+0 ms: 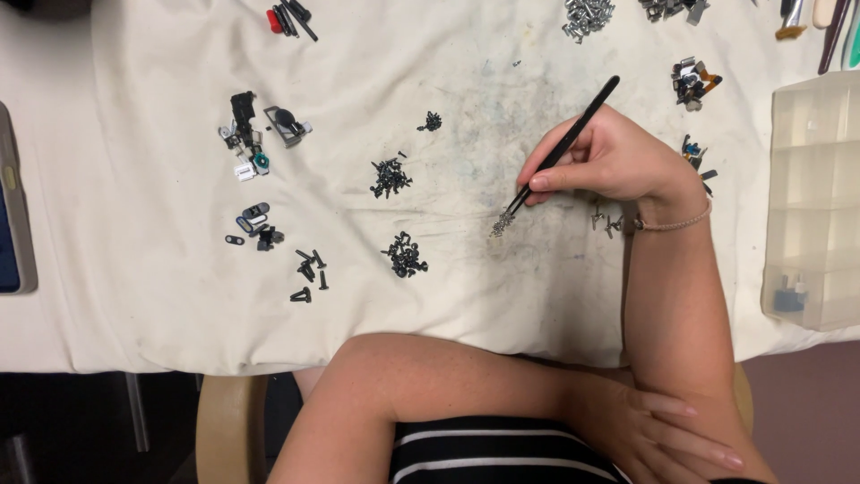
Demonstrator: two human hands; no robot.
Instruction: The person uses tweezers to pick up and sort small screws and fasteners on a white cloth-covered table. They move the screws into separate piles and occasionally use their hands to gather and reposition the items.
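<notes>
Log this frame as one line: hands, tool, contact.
right hand: pinching black tweezers | tips: on small silvery screw pile | left hand: resting on right forearm

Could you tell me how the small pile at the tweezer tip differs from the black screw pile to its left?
The pile at the tweezer tip is silvery and tiny; the black screw pile is dark and larger. The silvery one is touched by the black tweezers in the right hand; the black one lies untouched. Both are small loose hardware on the stained cloth.

Cream cloth (179, 305), grey-smudged left of black tweezers (564, 143); black screws (405, 255); possibly silver screws (502, 224); black-and-white striped top (493, 453).
</notes>
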